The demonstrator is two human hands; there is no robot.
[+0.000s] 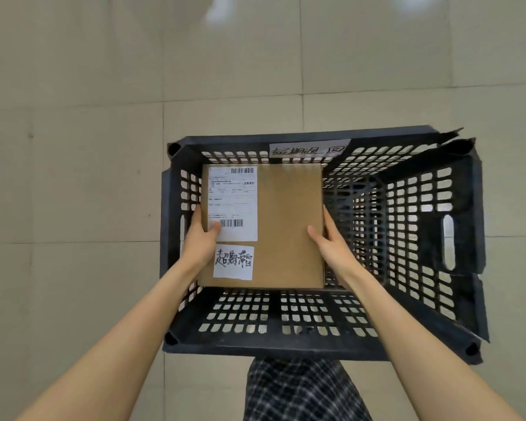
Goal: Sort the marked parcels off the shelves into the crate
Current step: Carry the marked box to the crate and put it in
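Observation:
A flat brown cardboard parcel (286,226) hangs over the left half of a black slotted plastic crate (407,323) on the floor. The parcel carries a white shipping label with barcodes and a handwritten white sticker near its lower left corner. My left hand (201,238) grips its left edge, thumb on the shipping label. My right hand (327,238) grips its right edge, thumb on top. A handwritten paper label (308,148) is stuck on the crate's far rim. What lies under the parcel inside the crate is hidden.
Pale beige floor tiles (73,177) surround the crate on all sides. The visible right half of the crate holds no parcels. Checked dark fabric of my clothing (298,390) shows just below the crate's near rim. No shelves are in view.

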